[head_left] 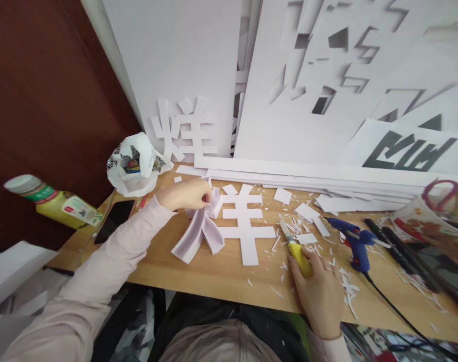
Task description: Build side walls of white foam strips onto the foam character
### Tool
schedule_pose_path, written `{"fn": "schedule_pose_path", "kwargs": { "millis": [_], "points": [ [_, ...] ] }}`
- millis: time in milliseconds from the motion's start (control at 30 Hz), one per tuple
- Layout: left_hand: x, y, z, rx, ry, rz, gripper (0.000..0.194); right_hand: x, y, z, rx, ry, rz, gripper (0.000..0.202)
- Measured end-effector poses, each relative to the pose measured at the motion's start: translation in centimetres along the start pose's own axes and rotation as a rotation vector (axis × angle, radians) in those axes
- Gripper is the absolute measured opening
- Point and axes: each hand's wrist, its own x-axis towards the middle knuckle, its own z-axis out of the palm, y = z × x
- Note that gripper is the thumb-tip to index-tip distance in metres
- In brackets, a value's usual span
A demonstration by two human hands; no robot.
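My left hand [187, 194] is closed, its fingertips pinching the white foam-board character part [193, 239], which has raised strips along its edges. Some of that part is hidden behind the fingers. Directly to its right lies a flat white foam-board character piece [245, 229], with a small loose stroke [229, 189] by its top. My right hand [321, 291] is wrapped round the yellow handle of a utility knife [300, 257]. The knife's blade points away from me, low over the tabletop among white scraps.
A blue glue gun [356, 241] and black markers [398, 251] lie to the right. On the left are a bottle [57, 203], a phone [115, 221] and a white plastic bag [133, 173]. Large foam boards [183, 55] lean at the back, with a cut character [189, 131] before them.
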Motion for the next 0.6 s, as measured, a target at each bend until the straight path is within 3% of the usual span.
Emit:
{"fn": "schedule_pose_path", "kwargs": {
  "millis": [233, 433, 600],
  "points": [
    [0.7, 0.7, 0.9, 0.172, -0.107, -0.009, 0.018, 0.0, -0.1, 0.1, -0.011, -0.004, 0.023, 0.068],
    [1.1, 1.0, 2.4, 0.282, -0.097, 0.002, 0.017, 0.0, 0.0, 0.1, -0.002, -0.021, 0.026, 0.066],
    [0.7, 1.3, 2.4, 0.361, -0.077, -0.005, 0.019, 0.1, -0.2, -0.1, -0.026, -0.02, 0.039, 0.067]
  ]
}}
